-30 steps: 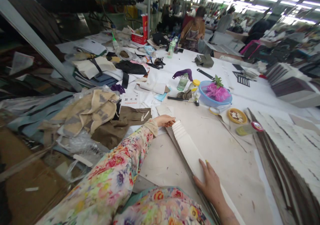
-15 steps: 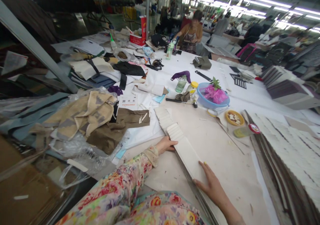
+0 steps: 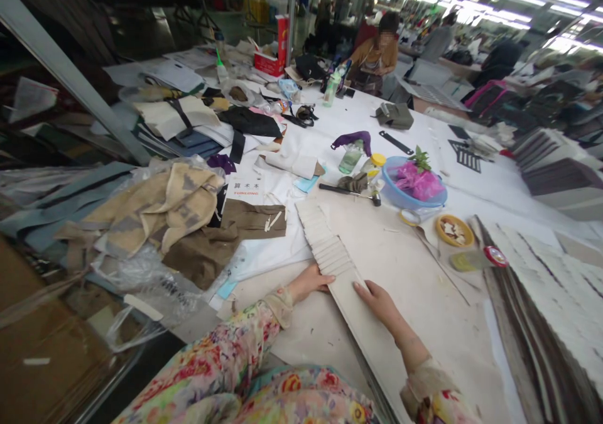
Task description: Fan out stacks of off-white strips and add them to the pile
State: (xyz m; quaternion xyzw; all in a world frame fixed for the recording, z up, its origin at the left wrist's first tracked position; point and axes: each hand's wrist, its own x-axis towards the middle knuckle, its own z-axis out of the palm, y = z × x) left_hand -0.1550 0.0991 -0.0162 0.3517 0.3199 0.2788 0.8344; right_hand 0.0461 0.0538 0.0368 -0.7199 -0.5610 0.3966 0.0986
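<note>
A long row of overlapping white strips runs from the middle of the table toward its front edge. At its left edge, my left hand grips the strips, thumb on top and the other fingers partly hidden. My right hand rests against the right side of the same strips, its thumb and fingers close together near the top surface. Beyond both hands, the far end of the row fans out in short steps. Brown cloth lies to the left of it.
A black-handled hammer, a blue basin with a pink bag, a yellow dish and a lidded jar stand beyond the strips. Layered fabric is stacked at right. A person sits across the table.
My right hand has moved up along the strips, closer to my left hand, and its fingers have drawn together. More stepped strips show beyond my left hand. The view has shifted slightly.
</note>
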